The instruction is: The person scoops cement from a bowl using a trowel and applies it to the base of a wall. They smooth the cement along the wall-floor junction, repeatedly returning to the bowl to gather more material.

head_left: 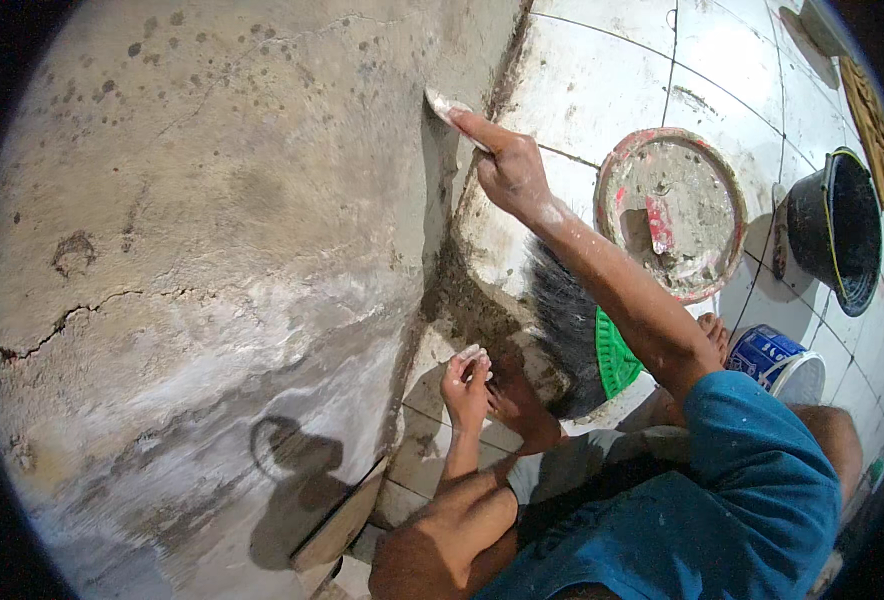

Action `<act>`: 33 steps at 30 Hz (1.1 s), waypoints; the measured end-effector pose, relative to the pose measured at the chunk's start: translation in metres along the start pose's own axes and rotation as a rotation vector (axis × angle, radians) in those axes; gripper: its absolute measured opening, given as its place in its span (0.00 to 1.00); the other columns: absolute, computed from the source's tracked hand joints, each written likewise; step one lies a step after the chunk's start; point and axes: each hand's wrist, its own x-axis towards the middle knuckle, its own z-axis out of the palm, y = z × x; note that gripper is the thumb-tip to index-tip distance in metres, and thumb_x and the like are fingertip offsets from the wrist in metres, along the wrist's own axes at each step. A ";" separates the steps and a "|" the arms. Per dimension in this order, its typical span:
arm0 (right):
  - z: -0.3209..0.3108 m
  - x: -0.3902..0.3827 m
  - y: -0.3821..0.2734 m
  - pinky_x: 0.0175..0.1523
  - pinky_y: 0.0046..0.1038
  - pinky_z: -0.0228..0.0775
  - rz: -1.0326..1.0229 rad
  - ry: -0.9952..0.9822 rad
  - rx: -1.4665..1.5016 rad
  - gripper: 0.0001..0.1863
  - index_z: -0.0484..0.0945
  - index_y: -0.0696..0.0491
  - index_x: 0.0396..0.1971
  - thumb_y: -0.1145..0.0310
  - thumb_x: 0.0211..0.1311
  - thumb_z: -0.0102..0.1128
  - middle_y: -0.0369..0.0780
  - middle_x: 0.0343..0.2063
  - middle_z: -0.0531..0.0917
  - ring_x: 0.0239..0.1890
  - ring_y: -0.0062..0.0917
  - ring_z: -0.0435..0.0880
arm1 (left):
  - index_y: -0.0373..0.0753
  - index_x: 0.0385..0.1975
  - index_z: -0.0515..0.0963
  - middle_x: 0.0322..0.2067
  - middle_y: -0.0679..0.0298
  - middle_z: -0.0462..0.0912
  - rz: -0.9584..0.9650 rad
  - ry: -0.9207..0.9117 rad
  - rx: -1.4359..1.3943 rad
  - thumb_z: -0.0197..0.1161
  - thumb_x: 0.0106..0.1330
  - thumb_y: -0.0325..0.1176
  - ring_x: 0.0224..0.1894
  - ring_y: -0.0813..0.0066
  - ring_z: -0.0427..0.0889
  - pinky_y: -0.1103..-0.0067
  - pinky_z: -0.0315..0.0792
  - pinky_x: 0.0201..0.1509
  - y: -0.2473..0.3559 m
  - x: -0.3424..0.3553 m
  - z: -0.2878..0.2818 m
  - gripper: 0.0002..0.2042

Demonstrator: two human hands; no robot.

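My right hand (pixel 515 175) reaches forward to the wall, fingers closed around a thin, pale, mortar-smeared smoothing tool (pixel 448 106). Its exact kind is hard to make out. The tool's tip meets a strip of wet grey mortar (pixel 438 170) along the wall's lower edge. Over by my bare foot, my left hand (pixel 465 395) is held close to the wall with curled fingers and whitened fingertips pressed together. Whatever may be between them does not show. The rough wall (pixel 212 200) fills the left side, stained and cracked.
A round red-rimmed pan (pixel 617 165) of grey mortar, with a red piece (pixel 659 225) on it, lies on white tiles (pixel 592 80). Around it are a black bucket (pixel 810 228), a blue-and-white pail (pixel 768 357) and a black-bristled broom with a green head (pixel 617 352). A board (pixel 340 515) leans low against the wall.
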 end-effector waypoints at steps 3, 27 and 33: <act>0.007 -0.019 -0.008 0.59 0.41 0.78 -0.106 -0.008 -0.020 0.30 0.81 0.55 0.57 0.87 0.51 0.54 0.50 0.54 0.85 0.56 0.46 0.85 | 0.29 0.54 0.78 0.47 0.58 0.85 0.001 -0.001 0.045 0.68 0.72 0.32 0.46 0.74 0.84 0.78 0.79 0.51 -0.004 0.003 -0.006 0.17; -0.016 -0.006 0.062 0.50 0.34 0.84 -0.002 0.275 -0.070 0.30 0.79 0.48 0.63 0.80 0.61 0.46 0.52 0.52 0.86 0.46 0.41 0.91 | 0.28 0.51 0.78 0.45 0.58 0.86 0.022 0.007 0.163 0.66 0.72 0.34 0.48 0.76 0.82 0.77 0.76 0.50 0.000 0.004 0.005 0.16; -0.005 0.039 0.112 0.64 0.34 0.75 0.170 0.159 0.054 0.33 0.79 0.49 0.64 0.80 0.57 0.45 0.54 0.56 0.84 0.57 0.40 0.86 | 0.32 0.46 0.78 0.34 0.63 0.84 -0.099 -0.040 -0.063 0.65 0.73 0.34 0.23 0.83 0.77 0.81 0.69 0.23 0.012 0.000 0.015 0.12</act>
